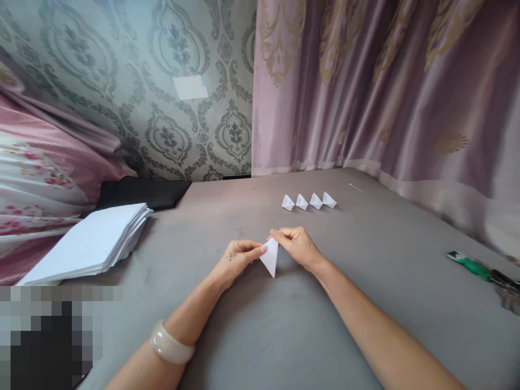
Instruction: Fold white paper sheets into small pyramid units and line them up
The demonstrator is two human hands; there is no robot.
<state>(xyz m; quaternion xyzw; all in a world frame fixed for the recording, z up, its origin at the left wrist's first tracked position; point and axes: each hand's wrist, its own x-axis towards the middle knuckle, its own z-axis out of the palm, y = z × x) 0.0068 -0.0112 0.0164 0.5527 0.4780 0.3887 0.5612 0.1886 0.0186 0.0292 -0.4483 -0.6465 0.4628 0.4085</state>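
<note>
A folded piece of white paper [271, 260], triangular with its point downward, is held up between both hands over the grey surface. My left hand [240, 257] pinches its left upper edge, thumb on the near face. At the top right corner, the thumb and fingers of my right hand [298, 245] grip the same paper. Fingertips behind the paper are hidden. Beyond my hands, several small folded white paper shapes [301, 202] stand in a row.
A stack of white paper sheets [87, 244] lies at the left, beside a black flat item [142, 194]. On the right is a green-handled tool [473, 266], next to dark items I cannot make out. A thin white stick [356, 187] lies far right, near the curtain [317, 108].
</note>
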